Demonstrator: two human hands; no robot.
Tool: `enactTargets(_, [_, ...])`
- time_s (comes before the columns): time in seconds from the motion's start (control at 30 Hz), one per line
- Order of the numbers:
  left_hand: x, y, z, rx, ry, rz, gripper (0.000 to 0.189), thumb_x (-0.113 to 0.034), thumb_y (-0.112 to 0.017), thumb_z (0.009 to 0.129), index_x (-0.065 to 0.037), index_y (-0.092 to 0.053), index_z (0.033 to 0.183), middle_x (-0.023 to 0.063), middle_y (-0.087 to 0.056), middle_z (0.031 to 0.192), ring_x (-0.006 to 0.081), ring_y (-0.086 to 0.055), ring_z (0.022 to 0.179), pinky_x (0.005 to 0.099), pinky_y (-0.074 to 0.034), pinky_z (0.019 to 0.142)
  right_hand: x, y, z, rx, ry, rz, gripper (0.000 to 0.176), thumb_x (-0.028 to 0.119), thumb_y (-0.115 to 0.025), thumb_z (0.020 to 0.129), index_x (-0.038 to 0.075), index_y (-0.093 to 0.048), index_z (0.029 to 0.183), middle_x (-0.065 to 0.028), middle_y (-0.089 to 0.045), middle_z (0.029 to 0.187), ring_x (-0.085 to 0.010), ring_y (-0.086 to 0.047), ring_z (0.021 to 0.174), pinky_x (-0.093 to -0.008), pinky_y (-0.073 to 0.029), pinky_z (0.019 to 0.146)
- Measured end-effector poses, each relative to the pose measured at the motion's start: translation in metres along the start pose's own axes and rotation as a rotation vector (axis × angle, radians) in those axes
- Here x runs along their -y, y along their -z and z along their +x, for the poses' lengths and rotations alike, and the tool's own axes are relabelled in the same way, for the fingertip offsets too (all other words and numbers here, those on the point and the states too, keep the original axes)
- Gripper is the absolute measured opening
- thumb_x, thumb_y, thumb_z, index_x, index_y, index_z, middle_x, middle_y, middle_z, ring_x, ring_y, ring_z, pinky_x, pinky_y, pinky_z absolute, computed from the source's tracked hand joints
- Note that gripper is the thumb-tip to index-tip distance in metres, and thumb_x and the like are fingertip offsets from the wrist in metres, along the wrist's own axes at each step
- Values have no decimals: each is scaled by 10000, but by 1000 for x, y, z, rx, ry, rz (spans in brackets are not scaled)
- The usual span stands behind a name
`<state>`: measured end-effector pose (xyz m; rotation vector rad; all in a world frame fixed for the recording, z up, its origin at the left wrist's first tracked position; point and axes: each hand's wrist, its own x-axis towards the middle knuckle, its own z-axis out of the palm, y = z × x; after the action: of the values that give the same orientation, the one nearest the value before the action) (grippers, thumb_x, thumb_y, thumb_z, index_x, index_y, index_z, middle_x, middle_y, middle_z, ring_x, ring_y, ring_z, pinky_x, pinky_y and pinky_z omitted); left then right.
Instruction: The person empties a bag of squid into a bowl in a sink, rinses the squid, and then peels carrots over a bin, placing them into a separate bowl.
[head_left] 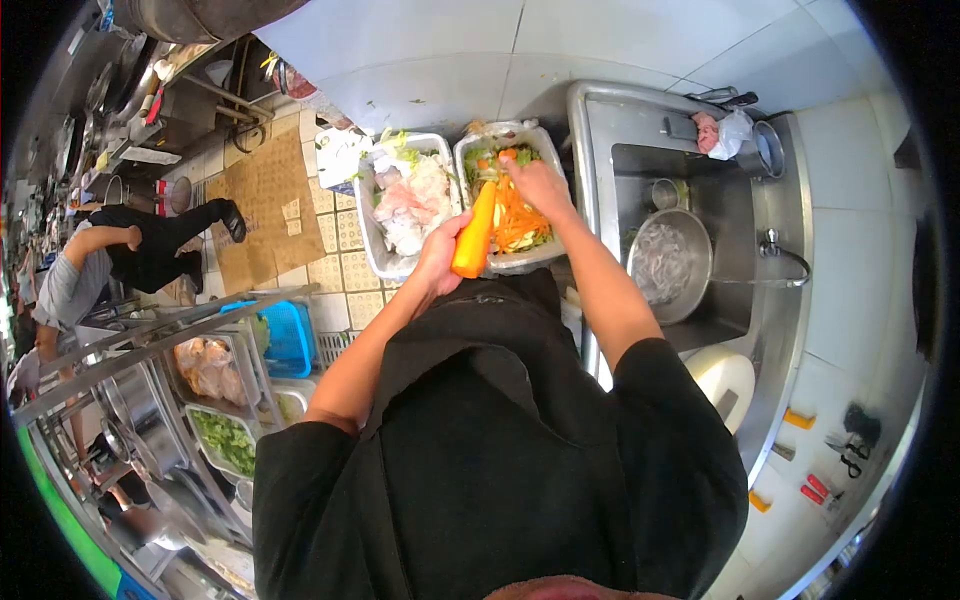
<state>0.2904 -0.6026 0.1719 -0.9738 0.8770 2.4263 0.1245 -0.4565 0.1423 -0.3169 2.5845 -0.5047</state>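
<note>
My left hand is wrapped around a thick peeled carrot, which tilts over the near edge of a white bin. Orange carrot peels and green scraps lie in that bin. Over its far part is my right hand, fingers closed, with a small orange piece at the fingertips. What else the right hand may hold is hidden. Left of this bin stands a second white bin with crumpled clear plastic bags and some leaves in it.
A steel sink on the right holds a metal bowl under running water from a tap. A round white board leans by the sink. A rack with food tubs stands at left; another person is beyond.
</note>
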Motion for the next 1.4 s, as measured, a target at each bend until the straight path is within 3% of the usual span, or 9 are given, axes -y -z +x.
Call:
enactTargets(0.13, [-9,3,7,-94,-80,-45,352,-321,-474,984,-34,-523,1180,110,-618,910,264,-628,762,399,-538,633,2,26,-4,-110,-56,54,787,644,-290,947,-4,-732,887,-289,-672,921,-426,-653,912,-504,-493,813])
enactTargets(0.3, [-8,24,31,-151,-116,-178,325,-296,-462,992,-29,-519,1167,124,-616,901,266,-615,748,443,-523,678,25,5,-86,-12,268,76,735,624,-354,950,27,-657,645,-229,-648,696,-401,-654,704,-509,-483,625])
enactTargets(0.5, [-6,17,34,-215,-165,-280,294,-287,-441,1003,-43,-533,1140,114,-617,888,257,-601,740,420,-510,662,36,-13,-121,-175,367,84,643,564,-442,947,45,-674,645,-196,-646,649,-389,-646,632,-487,-498,595])
enactTargets(0.6, [-6,15,31,-210,-167,-188,314,-306,-445,1003,-42,-532,1151,110,-616,884,252,-602,744,405,-511,651,28,-20,-114,-154,352,49,651,561,-424,955,34,-694,685,-201,-645,645,-402,-647,629,-493,-508,605])
enactTargets(0.8, [0,-9,-7,-29,-104,30,362,-357,-464,995,-46,-529,1170,99,-616,905,235,-610,757,396,-520,630,3,-21,-18,29,83,-13,772,595,-313,968,-35,-710,768,-283,-671,837,-437,-662,840,-519,-509,768])
enactTargets(1.0, [-13,0,16,-20,-96,-32,357,-352,-454,1000,-49,-525,1175,98,-619,923,242,-628,809,418,-544,675,-16,16,-1,-150,-100,135,823,638,-295,953,-63,-709,832,-301,-665,960,-447,-640,947,-508,-481,856])
enactTargets(1.13, [-19,8,33,-81,-90,-135,332,-328,-415,1016,-49,-512,1168,113,-619,926,247,-622,806,439,-534,690,6,14,-58,-100,127,143,736,616,-348,957,14,-690,707,-234,-667,745,-397,-667,762,-492,-505,686])
enactTargets(1.2, [-17,14,41,-49,-107,-205,325,-318,-394,1023,-48,-506,1166,123,-618,927,254,-616,807,438,-527,702,13,-6,-86,-209,312,55,676,603,-409,945,50,-672,659,-187,-641,634,-371,-653,627,-479,-495,580])
enactTargets(1.4, [-10,15,54,-117,-158,-264,335,-311,-370,1030,-32,-498,1163,139,-609,919,278,-600,819,421,-516,746,28,-11,-110,-278,351,128,615,556,-466,938,68,-680,630,-179,-636,609,-383,-639,593,-488,-493,563])
